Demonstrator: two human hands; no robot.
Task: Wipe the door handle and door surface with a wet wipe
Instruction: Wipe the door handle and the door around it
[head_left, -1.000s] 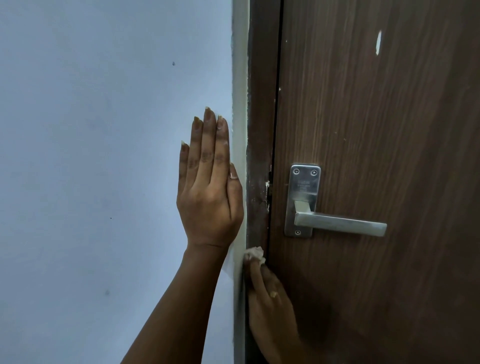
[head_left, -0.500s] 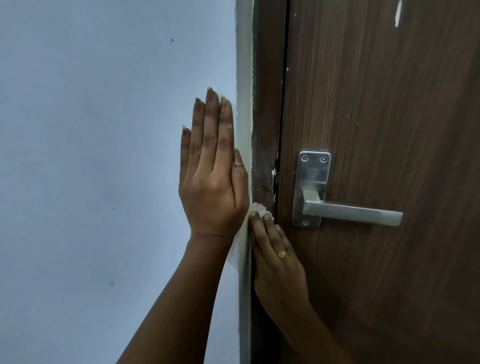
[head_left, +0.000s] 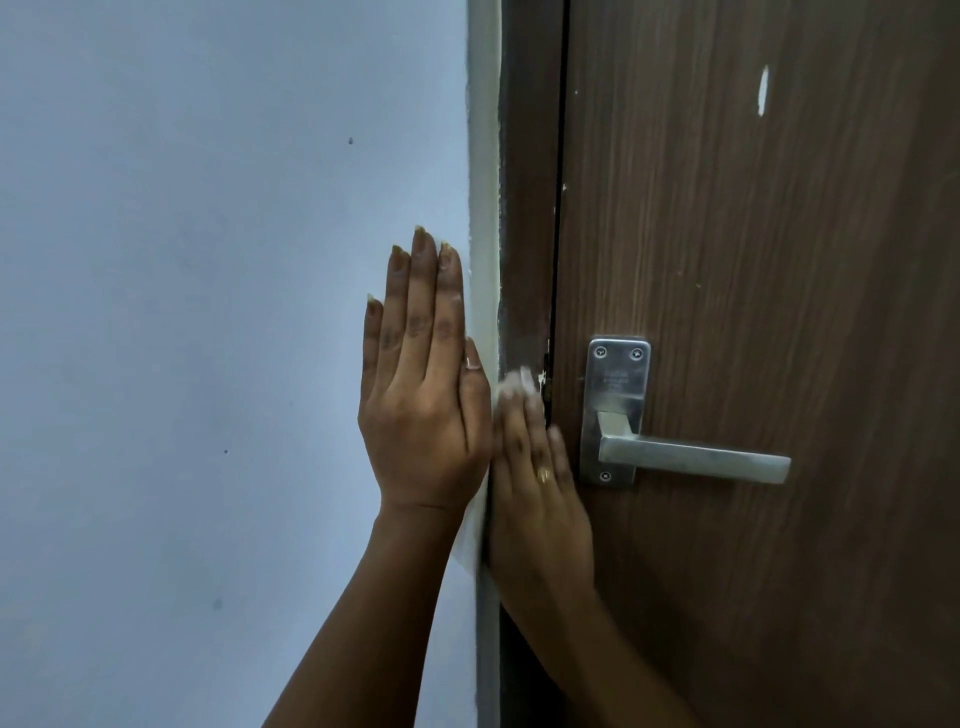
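A dark brown wooden door (head_left: 753, 234) fills the right side, with a silver lever handle (head_left: 691, 457) on a metal plate (head_left: 618, 379). My right hand (head_left: 540, 493) presses a white wet wipe (head_left: 517, 382) flat against the brown door frame (head_left: 527, 208), just left of the plate; the wipe shows only above my fingertips. A ring sits on one finger. My left hand (head_left: 423, 395) lies flat on the pale blue wall (head_left: 208, 312), fingers together and pointing up, holding nothing.
A narrow pale trim strip (head_left: 483, 156) runs between the wall and the frame. A white scuff (head_left: 762, 91) marks the door near the top. White chips show on the frame by the latch.
My right hand has slid the wipe upward along the door frame, from below the handle plate to level with its upper half. My left hand has stayed flat on the wall.
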